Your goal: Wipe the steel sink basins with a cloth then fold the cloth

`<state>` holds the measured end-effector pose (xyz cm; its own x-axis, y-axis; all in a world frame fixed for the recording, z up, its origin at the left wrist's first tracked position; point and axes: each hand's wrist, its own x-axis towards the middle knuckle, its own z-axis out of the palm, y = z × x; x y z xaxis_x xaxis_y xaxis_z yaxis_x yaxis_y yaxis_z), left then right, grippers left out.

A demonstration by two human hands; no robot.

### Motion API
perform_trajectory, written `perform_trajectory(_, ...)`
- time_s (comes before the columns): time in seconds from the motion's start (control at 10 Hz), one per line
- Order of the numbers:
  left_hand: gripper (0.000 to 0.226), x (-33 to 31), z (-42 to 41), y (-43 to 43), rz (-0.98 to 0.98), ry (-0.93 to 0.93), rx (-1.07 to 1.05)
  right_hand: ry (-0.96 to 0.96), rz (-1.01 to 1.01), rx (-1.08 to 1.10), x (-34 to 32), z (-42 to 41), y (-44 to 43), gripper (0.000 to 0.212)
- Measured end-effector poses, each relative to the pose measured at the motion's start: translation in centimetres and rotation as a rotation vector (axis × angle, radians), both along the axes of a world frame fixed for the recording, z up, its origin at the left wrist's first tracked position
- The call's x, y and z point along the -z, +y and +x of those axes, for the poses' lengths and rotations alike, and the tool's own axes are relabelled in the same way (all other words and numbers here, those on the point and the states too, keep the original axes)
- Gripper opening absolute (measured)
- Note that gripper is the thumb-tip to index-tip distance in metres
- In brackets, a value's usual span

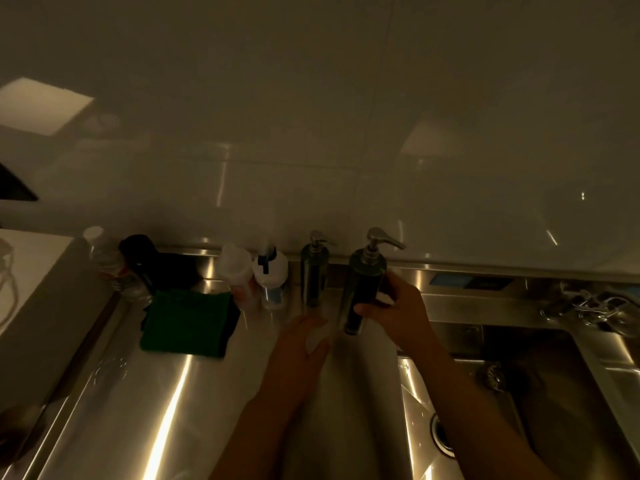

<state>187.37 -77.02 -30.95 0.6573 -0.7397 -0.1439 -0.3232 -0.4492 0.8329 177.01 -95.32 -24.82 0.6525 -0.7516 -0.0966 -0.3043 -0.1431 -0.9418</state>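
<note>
The right hand (pixel 394 313) is curled around a tilted pump dispenser (pixel 363 289). The left hand (pixel 298 344) lies palm down on the white cloth (pixel 316 336) on the steel counter (pixel 156 393), left of the basin (pixel 540 393). I cannot tell if it grips or only presses. The labels are too dim to read.

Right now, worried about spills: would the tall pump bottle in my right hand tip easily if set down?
Likely tippy: the pump bottle is tall and narrow. Its smooth, shiny body may slip in the right hand.
</note>
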Motion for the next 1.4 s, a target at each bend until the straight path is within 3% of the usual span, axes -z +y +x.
perform_trajectory(0.4, 0.034, 3.0, 1.7, 1.3, -0.022, -0.002, 0.008, 0.074, -0.082, 0.049, 4.8, 4.1, -3.4, 0.065)
perform_trajectory(1.1, 0.045, 5.8, 3.9, 2.7, 0.079, -0.094, -0.009, 0.058, 0.033, 0.054, 9.2, 6.1, -4.0, 0.074)
perform_trajectory(1.4, 0.050, 3.5, 3.5, 3.4, 0.059, -0.303, 0.011, -0.044, 0.015, 0.089, 9.3, 4.4, -4.6, 0.083)
